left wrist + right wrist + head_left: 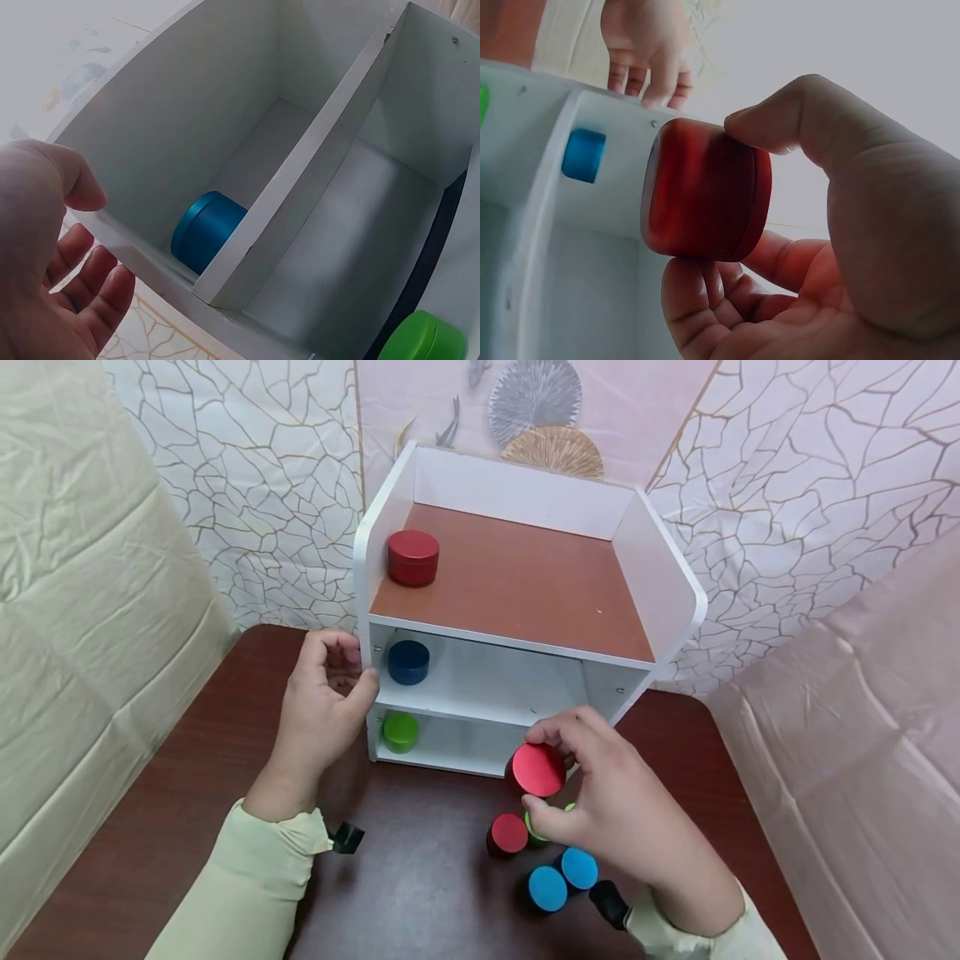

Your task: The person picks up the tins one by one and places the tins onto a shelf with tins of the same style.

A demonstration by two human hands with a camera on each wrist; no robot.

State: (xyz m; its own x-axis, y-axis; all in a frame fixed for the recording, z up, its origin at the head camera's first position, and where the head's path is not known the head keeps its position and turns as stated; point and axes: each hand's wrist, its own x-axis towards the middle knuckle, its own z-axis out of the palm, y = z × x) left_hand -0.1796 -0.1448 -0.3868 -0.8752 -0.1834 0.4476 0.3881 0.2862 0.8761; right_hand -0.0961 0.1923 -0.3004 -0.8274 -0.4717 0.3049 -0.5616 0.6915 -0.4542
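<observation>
My right hand (pixel 600 777) pinches a round red tin (pixel 537 770) between thumb and fingers, in front of the shelf's lower right part. In the right wrist view the red tin (pixel 705 191) lies sideways with its lid seam toward the palm. My left hand (pixel 326 693) is beside the left panel of the white shelf unit (pixel 362 568), its fingers loosely bent and its thumb right at the panel's front edge. A red tin (pixel 413 558) stands top left on the shelf, a blue tin (pixel 408 662) in the middle compartment, a green tin (pixel 401 732) at the bottom.
Below my right hand, a smaller red tin (pixel 507 835), two blue tins (pixel 548 888) and partly hidden green tins (pixel 535 828) stand on the dark wooden table (pixel 420 877). Patterned cloth (pixel 285 485) hangs behind the shelf, with plain beige cloth (pixel 82 610) at the sides.
</observation>
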